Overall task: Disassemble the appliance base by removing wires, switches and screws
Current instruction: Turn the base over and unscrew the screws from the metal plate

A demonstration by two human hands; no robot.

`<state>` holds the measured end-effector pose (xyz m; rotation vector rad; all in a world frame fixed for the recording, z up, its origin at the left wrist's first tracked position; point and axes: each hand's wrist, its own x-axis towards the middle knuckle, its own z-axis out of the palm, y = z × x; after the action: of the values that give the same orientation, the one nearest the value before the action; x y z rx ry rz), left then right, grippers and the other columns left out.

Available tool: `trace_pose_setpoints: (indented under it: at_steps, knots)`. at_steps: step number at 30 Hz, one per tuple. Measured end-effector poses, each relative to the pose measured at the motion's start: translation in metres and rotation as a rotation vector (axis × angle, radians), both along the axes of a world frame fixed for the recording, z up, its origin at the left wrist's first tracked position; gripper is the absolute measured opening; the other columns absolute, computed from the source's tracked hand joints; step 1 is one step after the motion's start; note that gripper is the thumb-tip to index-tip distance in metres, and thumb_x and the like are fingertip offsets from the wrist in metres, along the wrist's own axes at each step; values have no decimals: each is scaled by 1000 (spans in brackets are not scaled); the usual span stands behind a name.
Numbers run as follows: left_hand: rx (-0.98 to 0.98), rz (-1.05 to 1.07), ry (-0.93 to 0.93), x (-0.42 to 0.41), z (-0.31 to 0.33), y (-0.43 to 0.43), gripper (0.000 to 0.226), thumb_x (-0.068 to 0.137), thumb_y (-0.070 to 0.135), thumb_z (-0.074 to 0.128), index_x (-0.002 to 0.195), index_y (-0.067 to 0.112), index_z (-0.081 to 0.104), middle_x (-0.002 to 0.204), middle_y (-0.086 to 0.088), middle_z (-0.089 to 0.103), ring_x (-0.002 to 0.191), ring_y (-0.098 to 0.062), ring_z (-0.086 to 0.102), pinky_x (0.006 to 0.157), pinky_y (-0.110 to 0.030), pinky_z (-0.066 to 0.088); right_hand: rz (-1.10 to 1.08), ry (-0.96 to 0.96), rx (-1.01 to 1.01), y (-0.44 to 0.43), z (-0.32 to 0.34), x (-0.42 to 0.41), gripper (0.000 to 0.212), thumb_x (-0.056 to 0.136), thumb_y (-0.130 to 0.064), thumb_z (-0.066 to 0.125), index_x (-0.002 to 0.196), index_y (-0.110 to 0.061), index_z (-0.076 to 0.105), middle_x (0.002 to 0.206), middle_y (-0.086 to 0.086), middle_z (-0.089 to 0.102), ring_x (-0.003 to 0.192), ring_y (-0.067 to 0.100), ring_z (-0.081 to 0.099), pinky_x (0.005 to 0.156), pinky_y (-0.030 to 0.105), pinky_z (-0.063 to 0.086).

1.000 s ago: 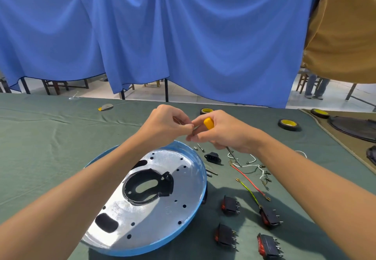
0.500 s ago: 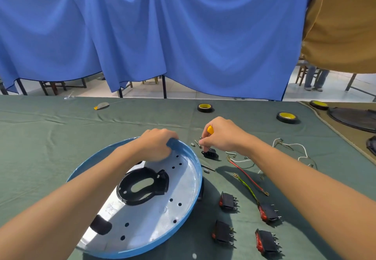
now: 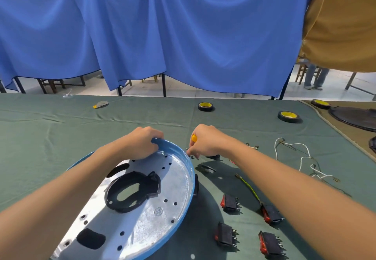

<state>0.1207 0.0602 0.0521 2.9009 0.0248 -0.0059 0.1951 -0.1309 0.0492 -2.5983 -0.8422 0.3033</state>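
The round appliance base, silver inside with a blue rim, lies tilted on the green cloth, and a black ring bracket is fixed in its middle. My left hand grips the far rim of the base. My right hand holds a yellow-handled screwdriver and its fingertips are low over the cloth just right of the rim, by small loose screws. Several black and red rocker switches lie on the cloth at the right. A yellow-green wire and white wires lie beside them.
Two black and yellow tape rolls sit farther back on the table. A small black connector lies by the rim. A dark round part rests on a brown mat at the far right. Blue curtains hang behind the table.
Both hands came down from in front of me. My left hand took hold of the base's far rim, and my right hand lowered with the screwdriver to the cloth beside the rim.
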Motion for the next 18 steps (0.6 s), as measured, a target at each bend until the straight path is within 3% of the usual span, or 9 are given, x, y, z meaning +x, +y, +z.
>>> trace_pose_setpoints:
  at_steps: [5, 8, 11, 13, 16, 18]
  knots:
    - [16, 39, -1, -6, -1, 9, 40, 88, 2, 49, 63, 33, 43, 72, 8, 47, 81, -24, 46, 68, -30, 30, 23, 9, -67, 16, -7, -12, 17, 75, -9, 67, 80, 7, 68, 86, 22, 70, 65, 22, 49, 59, 32, 44]
    - [26, 42, -10, -8, -2, 10, 36, 88, 2, 48, 66, 30, 45, 75, 3, 50, 83, -25, 47, 72, -31, 29, 18, -13, -119, 21, -11, -18, 23, 76, -8, 65, 57, -5, 51, 63, 12, 55, 57, 22, 41, 52, 29, 37]
    - [23, 34, -21, -9, -3, 11, 34, 89, 3, 47, 71, 32, 47, 78, 3, 51, 84, -25, 48, 74, -32, 30, -3, -43, -126, 21, -13, -22, 32, 81, -12, 61, 56, -11, 41, 61, 6, 43, 54, 24, 35, 46, 28, 30]
    - [16, 10, -20, -12, -3, 12, 29, 89, 5, 48, 78, 32, 51, 78, 5, 52, 82, -23, 50, 68, -30, 34, -28, -30, -97, 19, -11, -22, 30, 84, -14, 58, 58, -11, 43, 64, 7, 46, 55, 24, 38, 47, 29, 33]
    - [-30, -11, -46, -16, 2, 16, 26, 88, 7, 49, 88, 29, 62, 78, 9, 57, 71, -12, 54, 54, -18, 38, -62, 53, -14, 12, 2, -23, 23, 88, -16, 55, 71, -3, 62, 76, 10, 66, 52, 20, 47, 47, 25, 40]
    - [-56, 5, -85, -19, 5, 18, 26, 87, 7, 50, 87, 28, 64, 79, 7, 60, 69, -12, 57, 53, -18, 42, -45, 204, 25, 4, 10, -28, 23, 88, -17, 54, 73, -3, 64, 71, 8, 72, 36, 13, 34, 37, 17, 30]
